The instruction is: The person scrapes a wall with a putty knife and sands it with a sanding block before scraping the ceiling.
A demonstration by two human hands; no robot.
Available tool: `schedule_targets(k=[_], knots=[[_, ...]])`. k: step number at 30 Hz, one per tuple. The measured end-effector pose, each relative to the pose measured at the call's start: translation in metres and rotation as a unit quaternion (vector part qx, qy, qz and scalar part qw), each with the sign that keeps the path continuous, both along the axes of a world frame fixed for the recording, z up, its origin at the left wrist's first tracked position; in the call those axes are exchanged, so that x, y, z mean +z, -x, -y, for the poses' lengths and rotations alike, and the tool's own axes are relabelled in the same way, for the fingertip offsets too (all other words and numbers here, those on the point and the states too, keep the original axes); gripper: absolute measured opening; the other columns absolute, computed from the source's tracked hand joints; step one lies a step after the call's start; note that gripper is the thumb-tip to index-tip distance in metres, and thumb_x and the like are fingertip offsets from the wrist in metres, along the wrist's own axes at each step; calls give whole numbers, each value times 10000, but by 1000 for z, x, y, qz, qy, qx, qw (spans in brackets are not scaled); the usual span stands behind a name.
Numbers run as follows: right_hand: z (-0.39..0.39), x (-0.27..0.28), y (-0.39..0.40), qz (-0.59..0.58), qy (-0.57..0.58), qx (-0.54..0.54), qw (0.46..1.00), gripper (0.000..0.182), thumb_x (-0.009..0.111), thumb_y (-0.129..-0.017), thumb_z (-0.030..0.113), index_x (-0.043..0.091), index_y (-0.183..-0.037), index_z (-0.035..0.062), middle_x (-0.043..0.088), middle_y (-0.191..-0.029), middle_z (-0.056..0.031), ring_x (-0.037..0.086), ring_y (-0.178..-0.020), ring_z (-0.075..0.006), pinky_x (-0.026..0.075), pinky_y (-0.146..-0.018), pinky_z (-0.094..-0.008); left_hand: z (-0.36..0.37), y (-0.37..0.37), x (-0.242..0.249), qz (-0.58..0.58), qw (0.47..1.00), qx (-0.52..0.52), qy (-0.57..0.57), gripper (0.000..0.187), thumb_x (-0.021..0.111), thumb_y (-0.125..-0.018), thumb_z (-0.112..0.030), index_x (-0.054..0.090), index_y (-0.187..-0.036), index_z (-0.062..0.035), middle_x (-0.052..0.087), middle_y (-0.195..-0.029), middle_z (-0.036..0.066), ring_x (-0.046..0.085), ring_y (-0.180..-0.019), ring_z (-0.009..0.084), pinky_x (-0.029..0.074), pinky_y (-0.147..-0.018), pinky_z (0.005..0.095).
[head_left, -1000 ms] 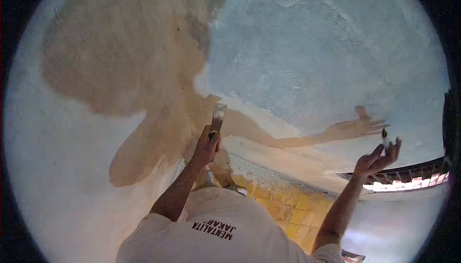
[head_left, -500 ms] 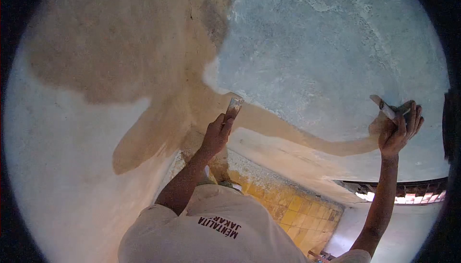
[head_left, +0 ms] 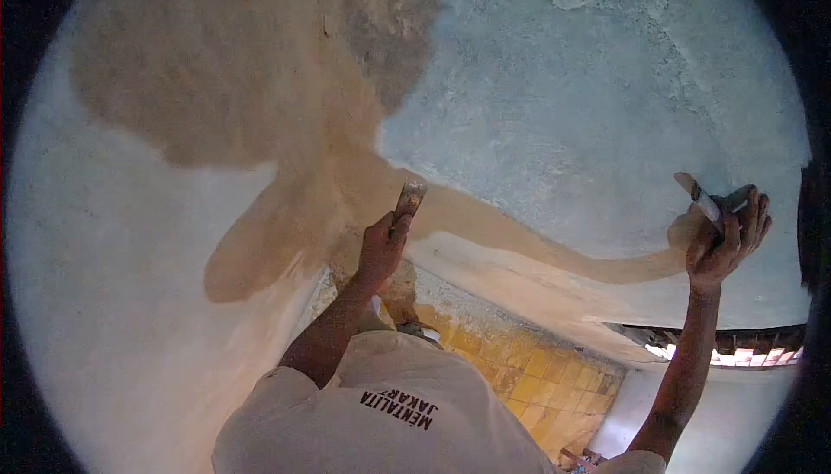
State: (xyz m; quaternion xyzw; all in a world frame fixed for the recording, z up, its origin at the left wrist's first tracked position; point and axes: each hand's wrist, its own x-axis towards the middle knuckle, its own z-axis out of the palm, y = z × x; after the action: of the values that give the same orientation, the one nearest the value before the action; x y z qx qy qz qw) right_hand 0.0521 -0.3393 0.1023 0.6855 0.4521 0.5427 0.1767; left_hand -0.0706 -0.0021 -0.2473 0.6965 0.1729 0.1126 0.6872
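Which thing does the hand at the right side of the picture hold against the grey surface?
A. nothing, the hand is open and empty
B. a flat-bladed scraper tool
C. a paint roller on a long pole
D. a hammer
B. The right hand is closed around the handle of a flat-bladed scraper tool, whose blade points up and left at the grey surface.

Yellow tiled floor [head_left: 528, 370] below, white shirt [head_left: 381, 422] with dark lettering, lit brick opening [head_left: 736, 354] at right, big shadow [head_left: 251, 102] on left wall.
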Motion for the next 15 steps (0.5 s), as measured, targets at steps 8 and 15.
schedule_targets(k=[8,15], knots=[[-2,-2,1,-7,-18,11,1000,324,374,-938,330,398,-1196,136,406,-1333,-211,339,-1265,-410,173,-1049,-548,5,-3,4,0,996,0,-92,360,488,-917,-334,561,-825,6,533,-560,117,554,-510,211,419,-501,359],[-1,-1,0,-5,-19,-6,1000,334,356,-938,350,400,-1193,140,408,-1335,-203,333,-1271,-403,163,-1057,-542,9,2,-11,40,993,42,-107,358,492,-914,-341,576,-851,2,539,-570,142,564,-512,253,425,-504,364]])
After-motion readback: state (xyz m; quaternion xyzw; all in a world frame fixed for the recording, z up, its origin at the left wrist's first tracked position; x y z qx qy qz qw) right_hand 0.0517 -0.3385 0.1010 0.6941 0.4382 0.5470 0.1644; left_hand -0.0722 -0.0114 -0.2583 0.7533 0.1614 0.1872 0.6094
